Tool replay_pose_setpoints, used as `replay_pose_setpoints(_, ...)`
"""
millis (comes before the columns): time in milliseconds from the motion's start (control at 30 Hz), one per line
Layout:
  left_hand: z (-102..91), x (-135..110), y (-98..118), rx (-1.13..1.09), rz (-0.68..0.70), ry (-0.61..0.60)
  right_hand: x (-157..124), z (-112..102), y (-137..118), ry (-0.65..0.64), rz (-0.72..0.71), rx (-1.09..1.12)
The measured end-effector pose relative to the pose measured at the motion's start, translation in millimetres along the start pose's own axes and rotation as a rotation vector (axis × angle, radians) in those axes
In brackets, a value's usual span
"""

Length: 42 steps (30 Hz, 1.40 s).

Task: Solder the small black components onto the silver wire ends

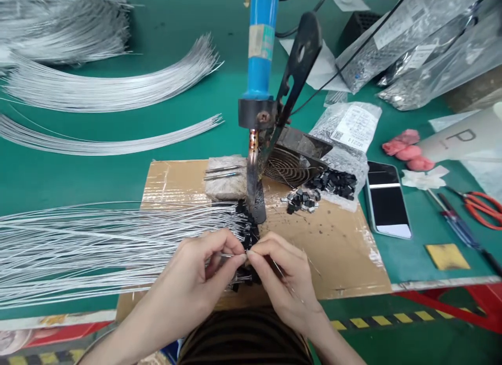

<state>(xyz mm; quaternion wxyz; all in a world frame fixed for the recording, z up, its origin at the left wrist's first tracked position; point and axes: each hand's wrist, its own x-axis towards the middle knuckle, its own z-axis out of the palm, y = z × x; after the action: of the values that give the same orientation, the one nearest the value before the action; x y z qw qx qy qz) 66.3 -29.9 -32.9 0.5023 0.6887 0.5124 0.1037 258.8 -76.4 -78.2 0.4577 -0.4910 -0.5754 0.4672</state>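
Observation:
My left hand [207, 265] is closed in a pinch on a thin grey-white wire, its end at my fingertips. My right hand [284, 273] meets it there, thumb and forefinger pinched together. A thin metallic strand runs through the right hand's fingers toward the palm; I cannot make out its kind. Under and beside the hands lies a spread of similar wires [98, 239], with small black pieces [249, 229] at their right ends. Just beyond the fingertips, a blue-handled soldering iron [261, 56] is fixed upright in a black metal bracket [300, 56], tip downward.
Cardboard [333, 250] covers the front of the green bench. On it lie a stained pad [225, 179] and loose small black parts [301, 200]; a fan [288, 163] stands behind. Wire bundles [117, 90] lie left. A phone [388, 197], orange-handled scissors [484, 208] and yellow sponge [447, 256] are right.

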Motion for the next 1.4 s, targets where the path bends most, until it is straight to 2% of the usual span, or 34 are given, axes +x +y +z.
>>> replay_pose_setpoints(100,1.7,0.4,0.6,-0.054,-0.035,0.025,-1.3,-0.4,1.6,0.017,0.020,0.011)
replay_pose_setpoints(167,2.6,0.7,-0.3,-0.100,-0.061,0.050,-5.2,-1.5,2.4,0.078,0.059,0.053)
replay_pose_setpoints(267,3.6,1.7,-2.6,-0.125,-0.094,0.174,-14.2,-3.2,1.3,0.167,0.150,0.276)
replay_pose_setpoints(367,5.0,2.7,-2.1,-0.090,-0.090,0.272,-20.1,-1.2,-4.1,0.070,0.203,0.431)
replay_pose_setpoints(433,6.7,2.9,0.7,-0.061,-0.067,0.272,-19.0,3.2,-8.8,-0.043,0.145,0.357)
replay_pose_setpoints(500,9.3,2.5,4.0,-0.053,-0.048,0.242,-14.0,8.9,-12.0,-0.095,0.029,0.213)
replay_pose_setpoints(567,12.6,1.6,6.1,-0.070,-0.047,0.191,-7.7,14.1,-12.9,-0.082,-0.073,0.099)
replay_pose_setpoints(667,17.6,0.4,6.0,-0.126,-0.057,0.151,-1.8,18.0,-11.0,-0.052,-0.117,0.040)
replay_pose_setpoints(767,20.2,1.3,4.5,-0.185,-0.065,0.150,-3.0,16.5,-8.8,-0.052,-0.075,0.041)
replay_pose_setpoints(867,18.2,4.7,4.0,-0.232,-0.065,0.170,-9.6,10.4,-7.4,-0.034,0.006,0.137)
replay_pose_setpoints(933,14.3,6.9,3.9,-0.267,-0.054,0.208,-14.1,4.6,-6.6,0.076,0.097,0.280)
replay_pose_setpoints(1000,10.1,7.9,4.1,-0.302,-0.058,0.247,-15.7,-1.1,-5.9,0.254,0.194,0.406)
replay_pose_setpoints(1067,7.3,7.4,4.9,-0.333,-0.090,0.269,-13.2,-4.5,-5.9,0.373,0.265,0.442)
replay_pose_setpoints(1200,7.6,4.7,8.5,-0.367,-0.163,0.262,-1.6,1.1,-7.3,0.326,0.336,0.428)
replay_pose_setpoints(1400,10.2,3.0,11.2,-0.382,-0.138,0.241,4.6,16.1,-7.6,0.192,0.419,0.594)
